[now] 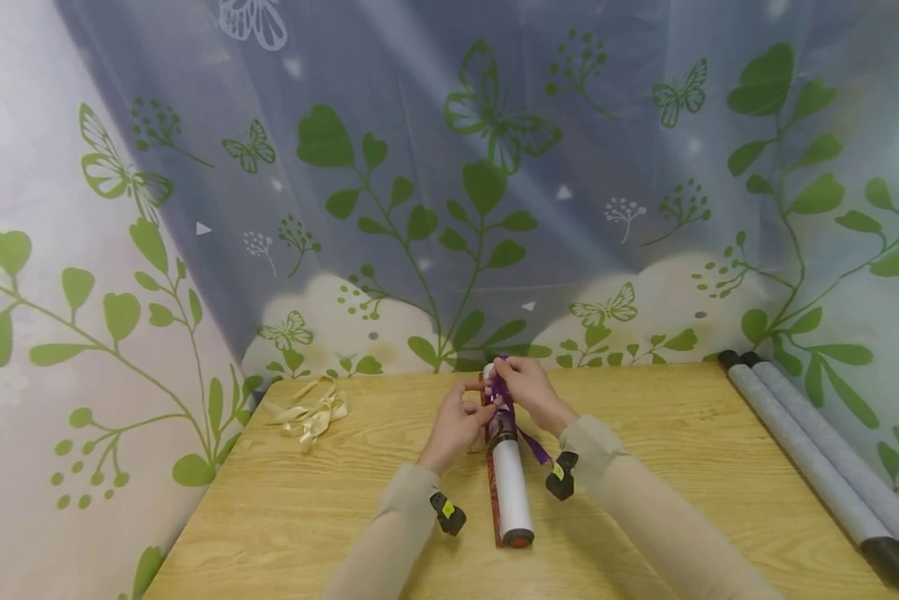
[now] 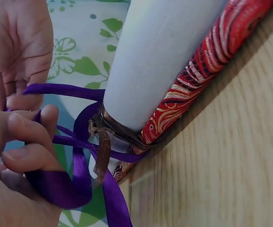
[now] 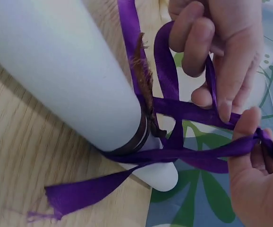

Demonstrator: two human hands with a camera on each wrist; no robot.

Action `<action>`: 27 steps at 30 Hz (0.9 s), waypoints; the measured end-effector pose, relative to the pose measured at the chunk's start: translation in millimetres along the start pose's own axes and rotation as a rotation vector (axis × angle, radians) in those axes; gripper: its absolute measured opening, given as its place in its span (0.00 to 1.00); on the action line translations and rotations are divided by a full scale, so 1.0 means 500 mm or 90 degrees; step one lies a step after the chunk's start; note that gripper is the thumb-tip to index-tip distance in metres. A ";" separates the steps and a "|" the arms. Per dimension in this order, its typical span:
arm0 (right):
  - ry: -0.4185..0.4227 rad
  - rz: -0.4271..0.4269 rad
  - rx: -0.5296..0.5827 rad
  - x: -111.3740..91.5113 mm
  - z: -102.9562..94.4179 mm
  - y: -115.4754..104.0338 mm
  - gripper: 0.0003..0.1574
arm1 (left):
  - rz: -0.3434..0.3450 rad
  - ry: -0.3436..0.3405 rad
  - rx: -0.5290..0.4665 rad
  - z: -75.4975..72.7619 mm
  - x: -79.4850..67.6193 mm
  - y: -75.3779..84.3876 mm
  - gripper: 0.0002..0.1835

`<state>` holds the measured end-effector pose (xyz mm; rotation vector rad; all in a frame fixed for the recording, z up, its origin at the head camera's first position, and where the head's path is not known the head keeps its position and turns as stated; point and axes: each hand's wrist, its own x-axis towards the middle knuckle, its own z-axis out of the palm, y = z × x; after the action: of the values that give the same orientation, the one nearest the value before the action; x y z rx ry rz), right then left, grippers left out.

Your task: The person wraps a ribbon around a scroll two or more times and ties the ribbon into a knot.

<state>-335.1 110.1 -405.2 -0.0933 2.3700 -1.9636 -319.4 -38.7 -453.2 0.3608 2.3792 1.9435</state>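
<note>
White roll (image 1: 511,483) lies lengthwise on the desk (image 1: 704,450), red patterned strip (image 1: 494,500) alongside; desk takes its weight, so likely no hand needed there. Two grey rolls (image 1: 809,450) along the right edge, probably for elbow room. Roll's far end: left hand (image 1: 452,423) and right hand (image 1: 527,387) close together, both pinching purple ribbon (image 3: 89,194) by the brown band (image 3: 139,135), presumably to control the loops. Cream ribbon (image 1: 310,417) heaped far left, well apart; guess: avoids tangling.
</note>
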 end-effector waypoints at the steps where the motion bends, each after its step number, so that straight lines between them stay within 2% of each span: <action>1: -0.001 -0.005 -0.007 -0.001 0.000 0.000 0.24 | -0.002 0.007 0.010 0.002 0.002 0.001 0.20; 4: 0.003 -0.045 -0.052 -0.002 0.002 0.000 0.24 | 0.005 0.033 0.059 0.007 0.006 0.005 0.14; 8: 0.025 -0.121 -0.169 -0.003 0.004 -0.003 0.23 | 0.024 0.072 0.129 0.010 0.008 0.011 0.07; 12: 0.047 -0.168 -0.245 -0.007 0.007 -0.004 0.23 | 0.041 0.094 0.143 0.011 0.009 0.006 0.06; 18: 0.068 -0.154 -0.234 -0.003 0.004 0.003 0.22 | 0.049 0.094 0.109 0.011 0.009 -0.003 0.06; 23: 0.067 -0.154 -0.221 -0.001 0.003 0.006 0.23 | 0.058 0.064 0.075 0.011 0.004 -0.004 0.05; 27: 0.060 -0.141 -0.181 -0.001 0.005 0.004 0.23 | 0.073 0.040 0.052 0.013 0.005 -0.005 0.05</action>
<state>-334.1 108.2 -407.8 -0.2959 2.7955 -1.7312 -321.2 -32.6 -456.8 0.4558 2.5369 1.9360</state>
